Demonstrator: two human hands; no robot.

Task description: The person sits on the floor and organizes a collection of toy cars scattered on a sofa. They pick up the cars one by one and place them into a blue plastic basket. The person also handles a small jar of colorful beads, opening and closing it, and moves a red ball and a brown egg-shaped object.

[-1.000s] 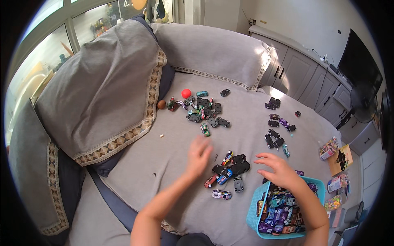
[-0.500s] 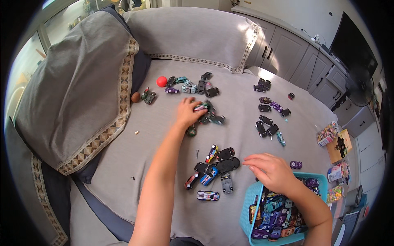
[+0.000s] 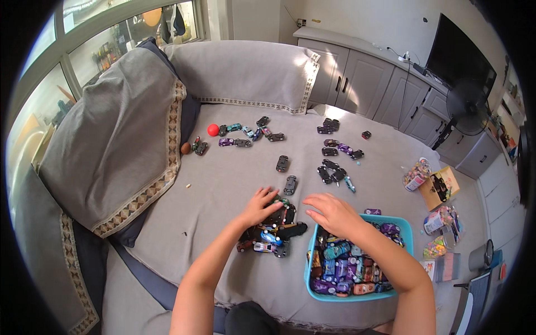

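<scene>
Several toy cars (image 3: 271, 238) seem mid-gathering under our left hand (image 3: 259, 208), fingers spread; our right hand (image 3: 336, 216) hovers, fingers loosely open. Next, we'd need cupping.

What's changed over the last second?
The left hand has swept several toy cars from the far group toward the person, into the nearer pile; whether it grips any is unclear. Two dark cars now lie between. The right hand stays by the turquoise basket; the red ball hasn't moved.

Head-worn fisheye, high vantage, facing down-forward
</scene>
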